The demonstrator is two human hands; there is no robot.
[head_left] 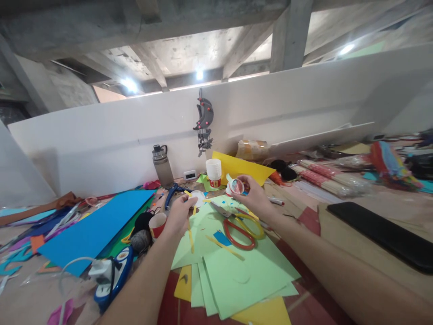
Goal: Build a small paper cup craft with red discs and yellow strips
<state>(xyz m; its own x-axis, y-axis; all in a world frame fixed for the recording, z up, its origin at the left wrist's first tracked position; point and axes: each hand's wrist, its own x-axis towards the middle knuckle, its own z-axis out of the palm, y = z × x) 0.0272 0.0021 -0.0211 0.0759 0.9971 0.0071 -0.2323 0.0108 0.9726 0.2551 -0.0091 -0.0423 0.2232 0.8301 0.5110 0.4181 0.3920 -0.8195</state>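
Observation:
My left hand is closed on a small white paper cup together with thin yellow paper strips that hang down from it. My right hand is closed on a second paper cup, white with a red pattern, tilted so that its open mouth faces me. Both hands hover over a pile of light green paper sheets. Red-handled scissors and yellow-handled scissors lie on the sheets just below my right hand.
A stack of paper cups and a grey water bottle stand by the white wall. A red cup, a blue sheet, a glue gun lie left. A black pad and wrapped sticks lie right.

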